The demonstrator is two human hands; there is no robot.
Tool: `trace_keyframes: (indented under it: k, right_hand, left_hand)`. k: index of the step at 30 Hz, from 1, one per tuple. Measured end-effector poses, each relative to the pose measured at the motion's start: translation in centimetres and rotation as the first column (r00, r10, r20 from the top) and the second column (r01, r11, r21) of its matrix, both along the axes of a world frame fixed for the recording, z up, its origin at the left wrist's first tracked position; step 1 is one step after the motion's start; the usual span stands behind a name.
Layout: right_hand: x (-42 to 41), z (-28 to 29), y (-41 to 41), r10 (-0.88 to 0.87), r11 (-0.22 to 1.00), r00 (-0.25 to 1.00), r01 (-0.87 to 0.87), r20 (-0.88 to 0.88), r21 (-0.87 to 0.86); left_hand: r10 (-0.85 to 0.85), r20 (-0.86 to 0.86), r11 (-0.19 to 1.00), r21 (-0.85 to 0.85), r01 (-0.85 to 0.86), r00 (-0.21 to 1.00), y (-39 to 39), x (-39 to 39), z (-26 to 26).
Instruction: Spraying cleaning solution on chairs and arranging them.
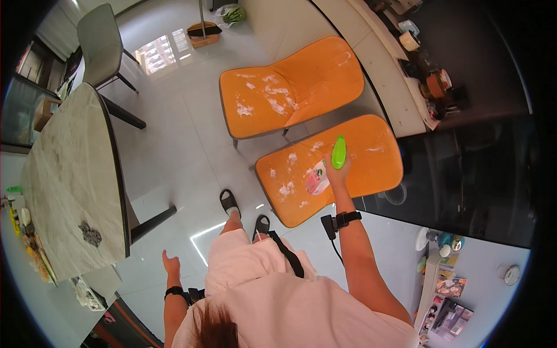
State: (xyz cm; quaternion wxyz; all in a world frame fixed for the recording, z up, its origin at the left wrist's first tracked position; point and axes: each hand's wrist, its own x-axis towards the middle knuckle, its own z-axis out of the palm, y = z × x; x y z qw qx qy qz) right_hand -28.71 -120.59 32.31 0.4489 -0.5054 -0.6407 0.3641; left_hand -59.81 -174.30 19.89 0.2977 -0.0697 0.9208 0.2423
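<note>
My right hand [337, 172] grips a pink and white spray bottle [317, 179] with a bright green top [339, 152]. It is held over the nearer orange chair [374, 143], whose seat and back carry patches of white foam [286, 189]. Beyond it stands a second orange chair [326, 65], with more white foam [276, 90], mostly on its seat. My left hand [171, 263] hangs low at the left, fingers apart and holding nothing, between the stone-topped table and my legs.
A stone-patterned table [78, 174] with dark legs stands at the left, a grey cloth [90, 234] on it. Behind are a grey chair [100, 48], a broom and dustpan [203, 37] and a watermelon in a bag [233, 15]. A black glossy surface [461, 178] lies at right.
</note>
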Motion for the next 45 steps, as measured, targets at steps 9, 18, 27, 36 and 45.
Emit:
trace_keyframes:
  k: [9, 18, 27, 36, 45]
  right_hand:
    - [-5.3, 2.1, 5.2, -0.002, 0.993, 1.000, 0.002, -0.002, 0.119]
    - [-7.7, -0.1, 6.1, 0.045, 0.998, 0.991, -0.038, 0.126, -0.058]
    - [-8.6, -4.1, 7.2, 0.174, 0.978, 0.936, -0.128, 0.305, -0.166]
    - [-11.5, -3.6, 10.0, 0.262, 0.964, 0.905, -0.231, 0.335, -0.129]
    - [-13.2, -3.0, 11.7, 0.365, 0.931, 0.858, -0.337, 0.362, -0.141]
  left_hand:
    - [-0.023, -0.053, 0.995, 0.096, 0.028, 0.998, 5.4, -7.5, 1.9]
    - [-0.029, 0.035, 0.996, -0.078, 0.031, 0.999, 6.1, -8.0, 1.0]
    - [0.116, 0.094, 0.993, -0.036, -0.113, 0.989, 9.4, -9.4, 1.4]
    - [0.097, 0.041, 0.995, -0.033, -0.096, 0.994, 15.7, -11.3, 2.6]
    - [0.082, 0.006, 0.996, -0.036, -0.082, 0.997, 19.1, -12.1, 2.5]
